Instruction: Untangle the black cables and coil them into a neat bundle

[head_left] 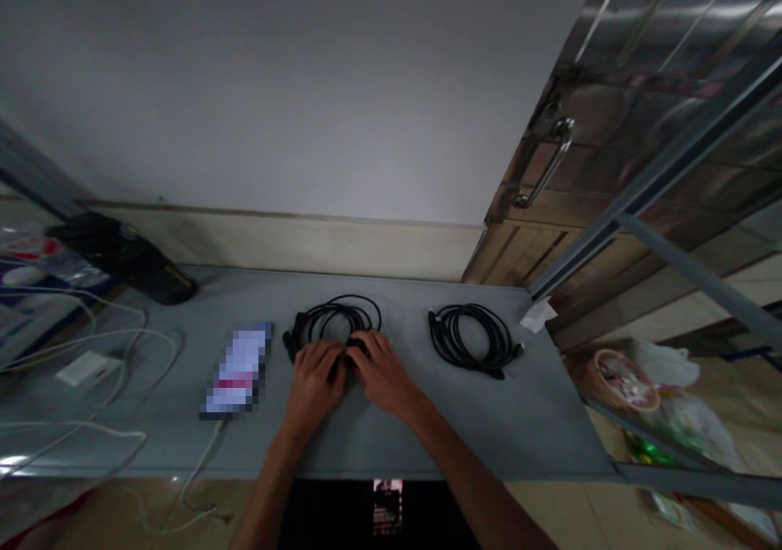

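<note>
A coil of black cable [342,312] lies on the grey shelf top in front of me, with dark plugs at its left side. On the near edge of this coil, my left hand [318,375] has its fingers curled around a part of the cable. Close beside it, my right hand [379,367] pinches the same coil, thumb and fingers pressed together. The fingertips hide the exact piece they grip. To the right rests a second coil of black cable [470,364], apart from both hands.
Left of my hands lies a phone [237,371] with a white cable plugged in. Further left are a white adapter [89,369], loose white cables and a black bottle [131,261]. A white paper scrap [538,314] sits by the right metal post; a basket [626,379] stands below.
</note>
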Tool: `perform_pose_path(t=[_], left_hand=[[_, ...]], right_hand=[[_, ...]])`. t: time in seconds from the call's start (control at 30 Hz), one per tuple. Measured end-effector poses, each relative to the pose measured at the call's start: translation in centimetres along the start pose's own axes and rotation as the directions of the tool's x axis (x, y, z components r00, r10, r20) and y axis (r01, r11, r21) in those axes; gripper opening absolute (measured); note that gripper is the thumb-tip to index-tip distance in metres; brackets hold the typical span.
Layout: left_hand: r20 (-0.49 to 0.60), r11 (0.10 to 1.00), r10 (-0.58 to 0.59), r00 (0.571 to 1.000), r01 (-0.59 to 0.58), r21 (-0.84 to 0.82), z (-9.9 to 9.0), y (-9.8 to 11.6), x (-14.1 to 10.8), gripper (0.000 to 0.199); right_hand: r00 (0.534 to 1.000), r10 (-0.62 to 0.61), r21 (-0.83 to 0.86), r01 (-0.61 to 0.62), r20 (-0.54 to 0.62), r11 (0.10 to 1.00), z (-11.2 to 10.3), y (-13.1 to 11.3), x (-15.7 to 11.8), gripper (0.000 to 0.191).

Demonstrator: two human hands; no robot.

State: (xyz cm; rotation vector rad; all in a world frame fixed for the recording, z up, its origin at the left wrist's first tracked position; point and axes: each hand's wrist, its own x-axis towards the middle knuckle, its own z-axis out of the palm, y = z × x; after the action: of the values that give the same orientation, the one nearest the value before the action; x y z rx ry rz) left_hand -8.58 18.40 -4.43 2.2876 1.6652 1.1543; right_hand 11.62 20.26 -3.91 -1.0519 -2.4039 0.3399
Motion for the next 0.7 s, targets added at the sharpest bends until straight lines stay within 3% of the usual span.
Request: perform_pose_path(t=[0.07,0.13,0.27,0.4,0.53,0.7], left_hand=[[0.100,0.998,0.044,0.994,-0.039,-0.053,0.1,0.0,-0.2,0.022],[0.133,0.996,0.054,0.990,-0.044,-0.074,0.3,-0.1,-0.4,0.032],[0.106,0.997,0.047,0.993,-0.041,-0.063,0.7,-0.6,-0.6,0.031],[0.073,0.998,0.040,0.997,-0.036,-0.043,1.4,-1.3,-0.6,0.023],[0.034,0.998,0.053,0.998,-0.054,0.013,1.4,-1.5,-0.3,0.026],[-0.035,0.996,0.079,0.996,-0.078,0.039,0.3,0.0,-0.2,0.027]], right_hand=[[0.998,0.037,0.040,-0.036,-0.042,0.999,-0.7,0.3,-0.8,0.037],[0.993,0.084,0.055,-0.079,-0.083,0.995,-1.8,1.0,-2.3,0.037],[0.958,0.210,-0.030,-0.220,-0.197,0.975,-4.6,4.0,-7.3,0.029],[0.898,0.326,-0.107,-0.371,-0.297,0.923,-6.7,7.3,-12.9,0.041],[0.864,0.366,-0.099,-0.422,-0.347,0.901,-6.7,8.4,-16.5,0.044],[0.792,0.390,-0.013,-0.448,-0.470,0.894,-5.6,7.3,-18.0,0.041]])
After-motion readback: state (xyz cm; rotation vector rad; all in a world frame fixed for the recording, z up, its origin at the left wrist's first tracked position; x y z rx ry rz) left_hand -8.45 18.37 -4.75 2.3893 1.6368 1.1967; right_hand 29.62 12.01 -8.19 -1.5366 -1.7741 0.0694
